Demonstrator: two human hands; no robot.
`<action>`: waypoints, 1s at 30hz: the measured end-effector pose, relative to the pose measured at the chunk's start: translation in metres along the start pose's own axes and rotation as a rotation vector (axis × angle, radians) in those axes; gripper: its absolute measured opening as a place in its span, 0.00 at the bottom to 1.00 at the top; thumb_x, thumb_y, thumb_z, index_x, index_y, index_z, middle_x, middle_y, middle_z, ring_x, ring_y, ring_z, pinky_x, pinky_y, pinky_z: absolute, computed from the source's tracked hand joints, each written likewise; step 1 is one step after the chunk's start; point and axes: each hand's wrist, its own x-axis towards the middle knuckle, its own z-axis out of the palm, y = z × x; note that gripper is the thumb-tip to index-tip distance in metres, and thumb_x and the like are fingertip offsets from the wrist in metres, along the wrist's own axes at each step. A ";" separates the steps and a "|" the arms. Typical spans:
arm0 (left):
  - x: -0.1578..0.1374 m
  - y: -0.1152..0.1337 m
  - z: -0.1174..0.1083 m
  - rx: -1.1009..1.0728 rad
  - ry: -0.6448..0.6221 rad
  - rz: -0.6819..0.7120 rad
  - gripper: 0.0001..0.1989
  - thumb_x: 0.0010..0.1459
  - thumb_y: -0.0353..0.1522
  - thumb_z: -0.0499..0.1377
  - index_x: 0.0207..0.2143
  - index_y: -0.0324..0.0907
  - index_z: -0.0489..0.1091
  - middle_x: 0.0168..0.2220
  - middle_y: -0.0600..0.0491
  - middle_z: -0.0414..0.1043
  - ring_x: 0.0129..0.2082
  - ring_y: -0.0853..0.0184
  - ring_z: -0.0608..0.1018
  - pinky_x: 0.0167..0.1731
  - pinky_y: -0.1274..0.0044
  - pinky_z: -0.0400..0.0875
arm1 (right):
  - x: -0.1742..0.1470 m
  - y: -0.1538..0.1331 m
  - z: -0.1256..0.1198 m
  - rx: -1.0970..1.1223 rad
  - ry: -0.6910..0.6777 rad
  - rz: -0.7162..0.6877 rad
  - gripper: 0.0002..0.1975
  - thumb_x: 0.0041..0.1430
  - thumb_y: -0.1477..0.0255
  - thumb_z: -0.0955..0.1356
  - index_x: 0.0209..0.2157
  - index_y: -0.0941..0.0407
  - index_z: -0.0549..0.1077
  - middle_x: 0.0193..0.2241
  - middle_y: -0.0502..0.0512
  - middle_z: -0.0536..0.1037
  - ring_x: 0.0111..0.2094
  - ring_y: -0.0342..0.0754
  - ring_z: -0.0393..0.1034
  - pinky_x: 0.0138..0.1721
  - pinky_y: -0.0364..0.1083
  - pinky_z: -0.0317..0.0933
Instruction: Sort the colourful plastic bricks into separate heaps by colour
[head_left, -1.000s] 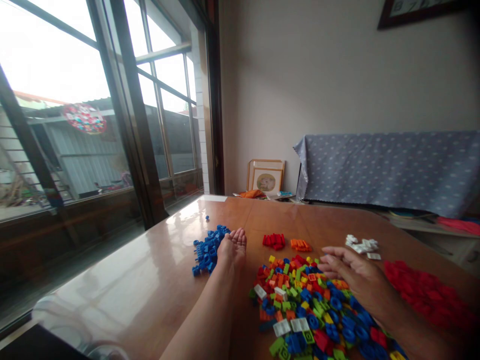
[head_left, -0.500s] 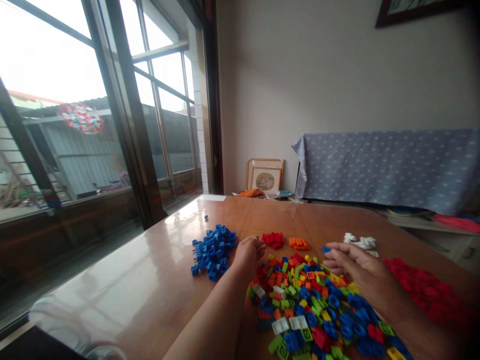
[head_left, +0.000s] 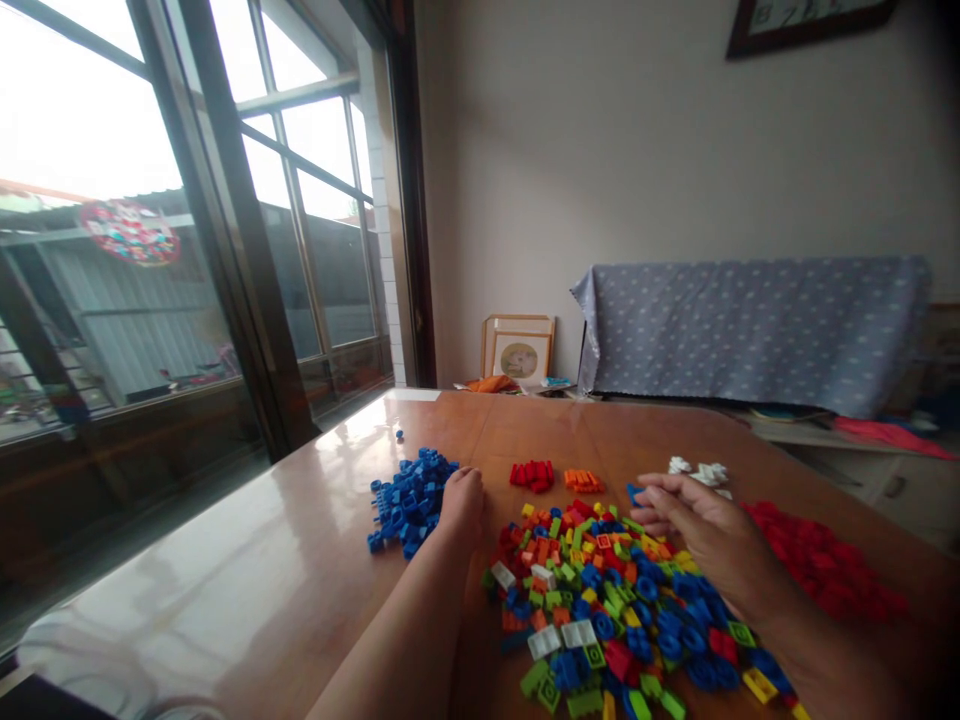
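My left hand is at the right edge of a pile of blue toy bricks, its fingers curled. The back of the hand hides whatever they may hold. Over the far right part of a mixed heap of coloured toy bricks, my right hand is closed, with a small blue toy brick pinched at its fingertips. The heap has green, blue, orange, red, yellow and white pieces, some of them round.
Beyond the heap lie a small red group of bricks and an orange group. White pieces and a large red pile are on the right. One blue piece lies apart on the brown table.
My left hand has moved left, from beside the small red group to the blue pile. My right hand still pinches the blue brick above the heap. The view has turned slightly right.
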 end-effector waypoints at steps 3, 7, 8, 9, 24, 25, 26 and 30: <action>-0.007 0.002 0.004 0.035 -0.055 0.002 0.10 0.50 0.35 0.62 0.34 0.42 0.67 0.24 0.59 0.62 0.22 0.72 0.66 0.24 0.80 0.58 | -0.001 -0.005 -0.001 -0.021 0.005 -0.012 0.25 0.59 0.51 0.69 0.48 0.56 0.75 0.41 0.61 0.82 0.42 0.55 0.79 0.41 0.49 0.74; -0.017 0.003 0.011 0.091 -0.158 -0.001 0.14 0.52 0.38 0.63 0.39 0.40 0.72 0.31 0.52 0.71 0.29 0.68 0.73 0.30 0.78 0.63 | -0.004 -0.011 0.000 -0.065 -0.014 -0.022 0.22 0.58 0.53 0.70 0.45 0.55 0.78 0.37 0.59 0.83 0.39 0.55 0.79 0.40 0.50 0.73; -0.018 0.002 0.012 0.101 -0.181 0.001 0.15 0.52 0.38 0.63 0.39 0.39 0.73 0.32 0.51 0.72 0.31 0.67 0.74 0.31 0.78 0.64 | -0.004 -0.012 0.001 -0.085 -0.030 -0.031 0.21 0.58 0.53 0.70 0.44 0.54 0.79 0.36 0.57 0.83 0.39 0.54 0.79 0.40 0.50 0.73; -0.020 0.002 0.013 0.116 -0.205 0.008 0.15 0.52 0.39 0.63 0.38 0.38 0.74 0.32 0.50 0.73 0.32 0.67 0.74 0.32 0.78 0.64 | -0.005 -0.013 0.003 -0.117 -0.057 -0.046 0.20 0.58 0.54 0.70 0.43 0.54 0.79 0.36 0.56 0.83 0.39 0.54 0.78 0.41 0.50 0.72; -0.038 0.005 0.021 0.519 -0.527 0.237 0.25 0.60 0.47 0.56 0.45 0.35 0.76 0.46 0.43 0.78 0.47 0.57 0.76 0.48 0.71 0.66 | -0.046 -0.039 0.045 -0.795 -0.777 -0.387 0.41 0.49 0.44 0.73 0.63 0.41 0.67 0.69 0.55 0.59 0.69 0.66 0.47 0.69 0.68 0.35; -0.038 0.005 0.022 0.524 -0.528 0.246 0.25 0.60 0.48 0.56 0.45 0.35 0.76 0.46 0.43 0.78 0.47 0.57 0.76 0.48 0.71 0.66 | -0.047 -0.039 0.046 -0.809 -0.795 -0.381 0.41 0.49 0.45 0.73 0.63 0.41 0.66 0.69 0.55 0.58 0.70 0.66 0.47 0.69 0.68 0.34; -0.038 0.005 0.022 0.524 -0.529 0.252 0.26 0.60 0.48 0.56 0.45 0.35 0.76 0.45 0.44 0.78 0.46 0.57 0.76 0.49 0.71 0.66 | -0.047 -0.038 0.047 -0.822 -0.798 -0.377 0.40 0.50 0.47 0.73 0.63 0.41 0.66 0.69 0.55 0.59 0.70 0.66 0.47 0.69 0.68 0.34; -0.041 0.006 0.021 0.538 -0.553 0.250 0.27 0.59 0.50 0.57 0.44 0.35 0.76 0.43 0.45 0.78 0.43 0.58 0.76 0.45 0.72 0.67 | -0.043 -0.032 0.045 -0.851 -0.717 -0.414 0.30 0.53 0.60 0.73 0.59 0.45 0.71 0.65 0.56 0.65 0.67 0.62 0.52 0.69 0.63 0.38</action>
